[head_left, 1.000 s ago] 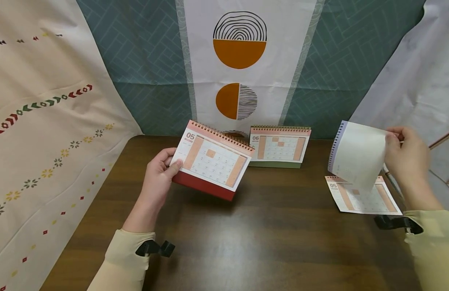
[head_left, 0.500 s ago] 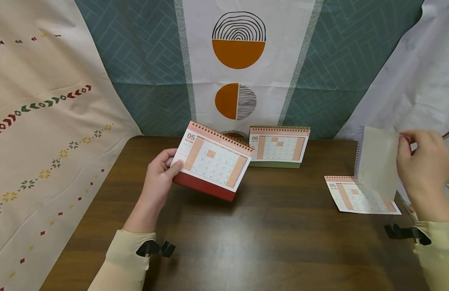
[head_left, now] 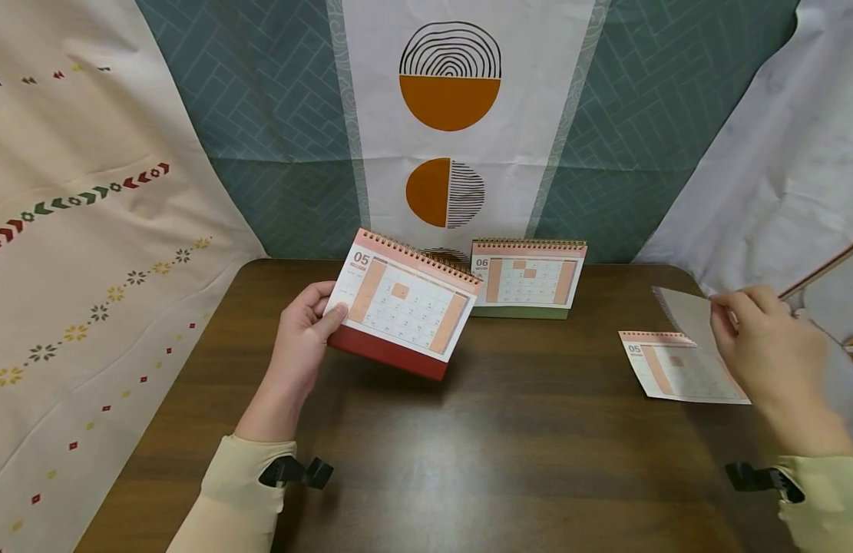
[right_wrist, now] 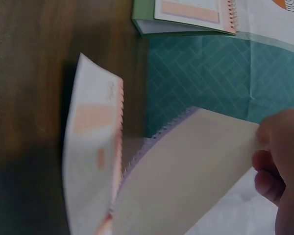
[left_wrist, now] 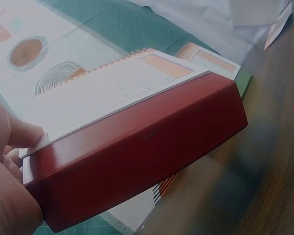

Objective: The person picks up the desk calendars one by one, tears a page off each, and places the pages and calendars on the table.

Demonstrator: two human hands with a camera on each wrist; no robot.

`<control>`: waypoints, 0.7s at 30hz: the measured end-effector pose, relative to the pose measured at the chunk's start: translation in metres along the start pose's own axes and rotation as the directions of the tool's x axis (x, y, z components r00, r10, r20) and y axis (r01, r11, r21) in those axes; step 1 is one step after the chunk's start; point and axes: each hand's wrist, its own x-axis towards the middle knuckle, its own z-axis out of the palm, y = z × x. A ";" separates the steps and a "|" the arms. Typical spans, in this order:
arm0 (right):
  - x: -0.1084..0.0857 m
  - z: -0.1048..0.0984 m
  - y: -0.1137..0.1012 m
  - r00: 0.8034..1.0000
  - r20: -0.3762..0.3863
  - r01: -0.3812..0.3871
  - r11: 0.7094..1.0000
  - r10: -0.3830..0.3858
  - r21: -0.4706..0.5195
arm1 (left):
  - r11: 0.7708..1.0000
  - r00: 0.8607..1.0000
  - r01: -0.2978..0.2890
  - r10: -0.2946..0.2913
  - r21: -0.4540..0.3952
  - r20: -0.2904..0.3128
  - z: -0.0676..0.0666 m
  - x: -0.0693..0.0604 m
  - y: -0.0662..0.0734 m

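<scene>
My left hand point(head_left: 303, 330) grips the left side of a red-based desk calendar point(head_left: 407, 296), thumb on its 05 page, holding it tilted above the table. The calendar's red base point(left_wrist: 147, 137) faces the left wrist view. At the right, my right hand point(head_left: 771, 357) pinches the edge of a loose calendar page point(head_left: 690, 313). That page, blank on the side seen, has a purple strip with a notched edge in the right wrist view, where it is slightly curved point(right_wrist: 186, 166). Under it lies another loose page marked 05 point(head_left: 652, 372), partly covered by the held page and hand.
A green-based desk calendar point(head_left: 530, 280) showing 06 stands at the back of the brown wooden table point(head_left: 426, 468). Patterned cloths hang behind and at both sides. A thin brown stick-like line point(head_left: 823, 265) runs on the right cloth.
My right hand has gone out to the right, then come back left and down, lowering the loose page toward the 05 page. The left hand and its calendar stay nearly still.
</scene>
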 end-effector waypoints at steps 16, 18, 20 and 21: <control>-0.037 0.024 -0.014 0.731 0.683 -0.178 0.961 -0.014 0.210 | 1.000 1.000 0.011 -0.011 0.011 -0.009 0.000 0.000 0.002; -0.040 0.026 -0.015 0.699 0.715 -0.187 0.958 -0.027 0.218 | 1.000 1.000 0.013 -0.013 0.011 -0.011 0.001 0.000 0.002; -0.041 0.027 -0.015 0.677 0.736 -0.192 0.956 -0.035 0.222 | 1.000 1.000 0.014 -0.014 0.010 -0.015 0.001 0.000 0.001; -0.042 0.027 -0.015 0.668 0.743 -0.192 0.956 -0.038 0.222 | 1.000 1.000 0.015 -0.015 0.009 -0.015 0.001 0.001 0.001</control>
